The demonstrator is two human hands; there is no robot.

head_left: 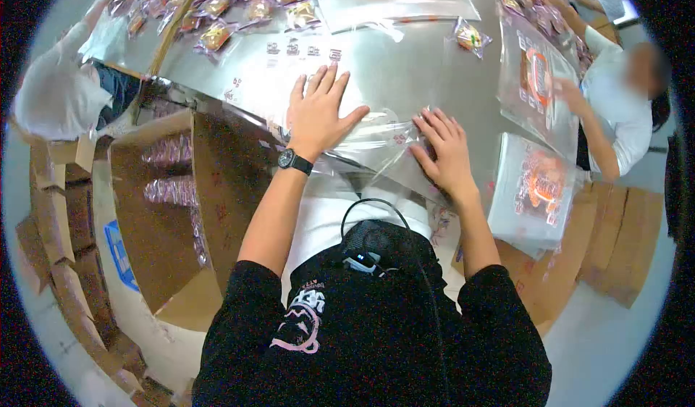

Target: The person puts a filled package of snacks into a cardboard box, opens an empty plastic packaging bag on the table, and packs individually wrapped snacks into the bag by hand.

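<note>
My left hand [318, 114] lies flat with its fingers spread on a clear plastic bag [369, 135] at the metal table's near edge. A black watch is on that wrist. To its right, my right hand [443, 146] rests palm down on the right part of the same bag, fingers stretched out. The plastic is wrinkled and shiny between the hands, and part of it hangs over the edge. Beyond my hands, small wrapped food packs [216, 36] lie on the table [413, 66], with one pack [470, 38] alone at the upper right.
Clear bags [394, 1] lie at the table's far side. Printed bags [532, 190] are stacked at the right. An open cardboard box [152, 226] with wrapped packs stands at lower left. One person [615, 103] works at the right, another [61, 99] at the left.
</note>
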